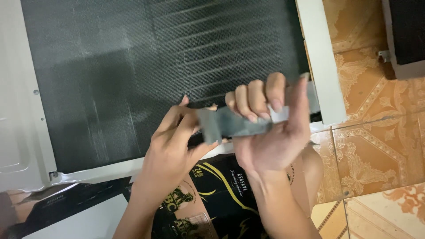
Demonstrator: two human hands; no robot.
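Both my hands are raised in front of a large dark finned coil panel (133,66) set in a white metal frame (321,62). My right hand (270,132) is curled around a flat grey strip (239,124), palm toward me, fingers folded over its top. My left hand (175,146) pinches the strip's left end between thumb and fingers. The strip's right end pokes out past my right thumb.
A black and gold printed cardboard box (212,194) lies flattened below my hands. Orange patterned floor tiles (376,146) spread to the right. Another dark unit with a grey edge (405,40) sits at the top right corner. White casing (17,132) runs along the left.
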